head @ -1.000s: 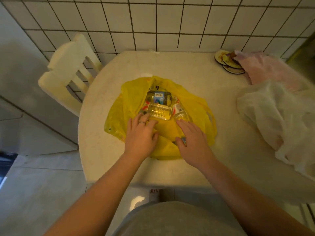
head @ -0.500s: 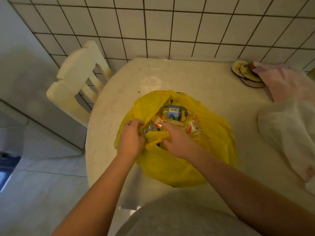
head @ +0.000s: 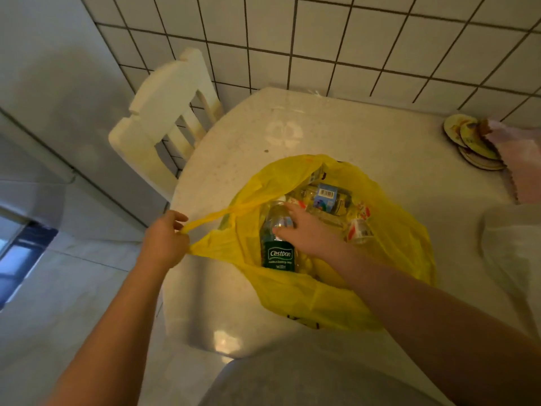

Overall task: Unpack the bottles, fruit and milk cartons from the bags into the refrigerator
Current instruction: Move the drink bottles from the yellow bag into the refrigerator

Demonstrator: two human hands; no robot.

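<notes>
Bottle [head: 278,253], centre frame: probably heavy, rigid, slick | your right hand [head: 307,232]: fingers curl round its shoulder | your left hand [head: 165,241]: fingers pinch bag handle [head: 216,215]

Home kitchen corner: tiled wall [head: 351,39], white chair [head: 164,118], round table [head: 366,136], coasters [head: 471,145].

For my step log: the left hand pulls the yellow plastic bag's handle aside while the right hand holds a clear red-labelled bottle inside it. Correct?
Not quite: in the head view the clear plastic bottle that the right hand holds has a dark green label, not red. The rest holds: the left hand pulls the yellow plastic bag's handle aside.
</notes>
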